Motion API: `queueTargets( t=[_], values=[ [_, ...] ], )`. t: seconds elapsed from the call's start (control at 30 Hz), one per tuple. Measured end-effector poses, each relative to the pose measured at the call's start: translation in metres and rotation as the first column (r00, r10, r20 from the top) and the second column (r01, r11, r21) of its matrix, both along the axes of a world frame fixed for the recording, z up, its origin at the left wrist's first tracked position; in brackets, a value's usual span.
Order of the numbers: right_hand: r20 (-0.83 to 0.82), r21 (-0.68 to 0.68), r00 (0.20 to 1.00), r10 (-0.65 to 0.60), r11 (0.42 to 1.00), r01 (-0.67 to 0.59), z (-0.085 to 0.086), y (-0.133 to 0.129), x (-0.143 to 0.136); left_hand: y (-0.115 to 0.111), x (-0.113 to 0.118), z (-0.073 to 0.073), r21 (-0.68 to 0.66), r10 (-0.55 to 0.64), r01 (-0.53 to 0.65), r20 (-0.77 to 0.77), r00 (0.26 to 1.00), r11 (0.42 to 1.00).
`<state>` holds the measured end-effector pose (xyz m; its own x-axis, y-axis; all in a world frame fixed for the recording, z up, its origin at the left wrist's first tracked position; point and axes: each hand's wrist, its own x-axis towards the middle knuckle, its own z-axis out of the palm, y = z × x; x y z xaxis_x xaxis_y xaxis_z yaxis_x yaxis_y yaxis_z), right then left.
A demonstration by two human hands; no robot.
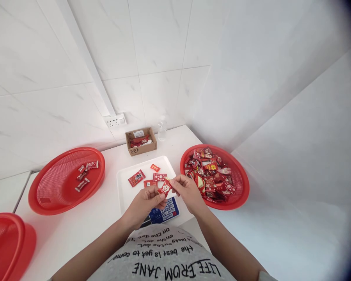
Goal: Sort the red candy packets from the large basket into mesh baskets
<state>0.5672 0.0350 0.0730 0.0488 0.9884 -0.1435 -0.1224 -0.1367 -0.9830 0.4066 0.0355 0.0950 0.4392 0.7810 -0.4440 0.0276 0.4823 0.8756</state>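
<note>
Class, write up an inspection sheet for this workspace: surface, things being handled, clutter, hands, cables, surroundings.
Surface: white table, bearing a white tray and a blue keypad.
Things handled: red packet between both hands; other packets on the tray.
Clutter: cardboard box and clear bottle at the back; right basket heaped with packets, left basket holding a few, third basket partly in view.
Hands: left hand and right hand both pinch the red packet.
Cables: nothing seen.
Surroundings: tiled wall with socket.

The left forearm (101, 242) slants in from the near left and the right forearm (222, 238) from the near right — the left hand (146, 203) with fingers curled, the right hand (187, 190) slightly farther, thumb and forefinger pinched — their fingertips close together.
</note>
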Motion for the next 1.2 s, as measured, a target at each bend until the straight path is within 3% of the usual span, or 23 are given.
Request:
queueTargets(
  t=[0.5,0.6,0.7,0.83,0.97,1.13,1.2],
  values=[
    [0.078,-0.023,0.997,-0.006,1.000,0.008,-0.004,0.001,-0.001,-0.001,0.001,0.000,0.006,-0.023,0.023,-0.012,1.000,1.000],
    [0.205,0.020,0.979,-0.014,1.000,0.010,-0.012,0.002,-0.002,-0.001,0.002,-0.007,0.054,-0.029,0.033,-0.072,0.997,0.998],
    [0.282,0.013,0.959,0.005,1.000,-0.009,-0.027,0.004,-0.003,0.005,0.000,-0.024,0.177,-0.007,0.049,-0.231,0.973,0.983],
    [0.376,0.001,0.926,0.022,1.000,-0.024,-0.055,0.010,0.005,0.031,-0.008,-0.057,0.399,0.122,0.112,-0.517,0.847,0.910],
    [0.625,0.108,0.772,-0.117,0.992,0.062,-0.086,0.015,0.028,0.065,-0.020,-0.083,0.388,0.156,0.257,-0.766,0.623,0.885],
    [0.784,0.224,0.574,-0.236,0.970,0.093,-0.115,0.016,0.060,0.086,-0.032,-0.099,0.355,0.187,0.317,-0.870,0.456,0.879],
    [0.813,0.286,0.502,-0.295,0.953,0.097,-0.124,0.015,0.069,0.085,-0.032,-0.104,0.425,0.255,0.380,-0.870,0.422,0.821]
  ],
)
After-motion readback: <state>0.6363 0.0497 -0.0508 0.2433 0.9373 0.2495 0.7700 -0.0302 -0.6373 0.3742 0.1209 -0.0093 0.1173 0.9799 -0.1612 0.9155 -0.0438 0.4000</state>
